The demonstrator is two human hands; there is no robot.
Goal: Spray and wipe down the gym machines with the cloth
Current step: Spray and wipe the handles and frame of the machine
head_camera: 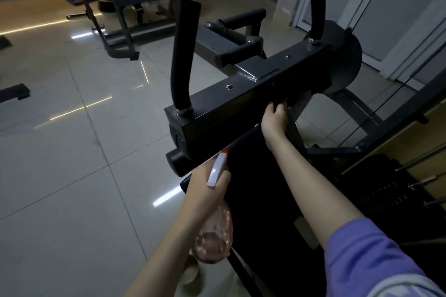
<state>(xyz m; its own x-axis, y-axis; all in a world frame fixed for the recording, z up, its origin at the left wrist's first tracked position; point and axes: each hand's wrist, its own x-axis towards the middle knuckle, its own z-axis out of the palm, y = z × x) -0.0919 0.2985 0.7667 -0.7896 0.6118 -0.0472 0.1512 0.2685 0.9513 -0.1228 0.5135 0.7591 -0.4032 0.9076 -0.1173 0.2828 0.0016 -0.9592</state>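
At 10 o'clock a grey weight rack (120, 19) is standing on the glossy tiled floor (72, 164). At 6 o'clock, just below the middle, the left hand (205, 190) is gripping the neck of a spray bottle (214, 236), its fingers curled round it under the white trigger head. The orange nozzle is pointing toward 1 o'clock, at the underside of the machine's black crossbar (241, 96). The bottle's body is clear with a pinkish tint and is hanging toward 6 o'clock along the forearm. A small pale mark is showing on the white head, too blurred to read. The left padded handle (181, 55) is rising from the crossbar at 11 o'clock, the right padded handle (316, 7) at 1 o'clock. At 3 o'clock of the middle the right hand (275, 120) is reaching up to the crossbar's near face, fingers curled on what seems to be a dark cloth (281, 94), hard to separate from the black metal in the dim light. A purple sleeve (362, 255) is covering the right upper arm at 5 o'clock
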